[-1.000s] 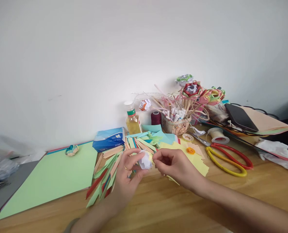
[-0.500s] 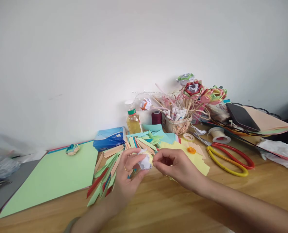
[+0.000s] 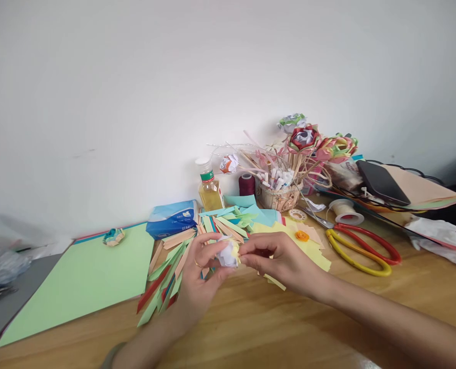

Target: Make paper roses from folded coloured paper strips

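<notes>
A small white and yellow paper flower is held above the table, in the middle of the view. My left hand grips its white side between the thumb and fingers. On the flower's yellow side, the thumb and forefinger of my right hand pinch the edge. My right fingers hide part of that edge. Beneath and behind both hands lie cut paper strips in green, red and peach, and yellow paper sheets with an orange rolled paper flower on them.
Scissors with red and yellow handles lie at right by a spool. Behind stand an oil-like bottle, a blue tissue pack and a basket with paper flowers. Green paper covers the left.
My right thumb and forefinger have moved slightly left, closer onto the flower's yellow edge. The flower stays in my left hand, and the whole view has shifted a little.
</notes>
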